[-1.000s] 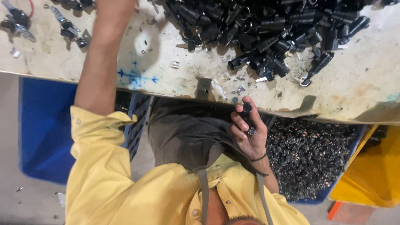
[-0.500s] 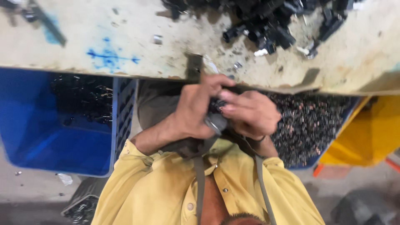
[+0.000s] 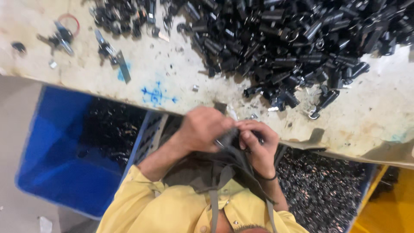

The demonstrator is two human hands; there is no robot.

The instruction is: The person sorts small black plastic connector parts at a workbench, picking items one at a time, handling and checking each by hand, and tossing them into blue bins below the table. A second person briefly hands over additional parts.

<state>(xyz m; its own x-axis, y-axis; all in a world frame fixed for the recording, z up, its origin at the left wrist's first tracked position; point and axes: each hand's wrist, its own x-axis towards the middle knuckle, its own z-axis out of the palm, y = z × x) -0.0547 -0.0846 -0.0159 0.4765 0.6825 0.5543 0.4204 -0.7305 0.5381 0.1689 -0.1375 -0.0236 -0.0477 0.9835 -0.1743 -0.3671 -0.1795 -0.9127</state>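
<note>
Worn, stained counter (image 3: 181,77) fills the top of the view, blue paint mark near its front edge. Big pile of black metal parts (image 3: 293,47) covers its far right half; a few loose parts (image 3: 110,51) and a red ring (image 3: 69,21) sit at far left. Below the edge: blue bin (image 3: 56,172) on the left with dark parts inside, second bin (image 3: 327,190) of small dark parts on the right, yellow container at lower right. Both hands meet just under the counter's front edge, over a grey apron (image 3: 215,172). Left hand (image 3: 202,129) curled closed, right hand (image 3: 258,149) closed too, both gripping one small dark part (image 3: 228,139) between them. Part is mostly hidden by fingers, shape unclear.
</note>
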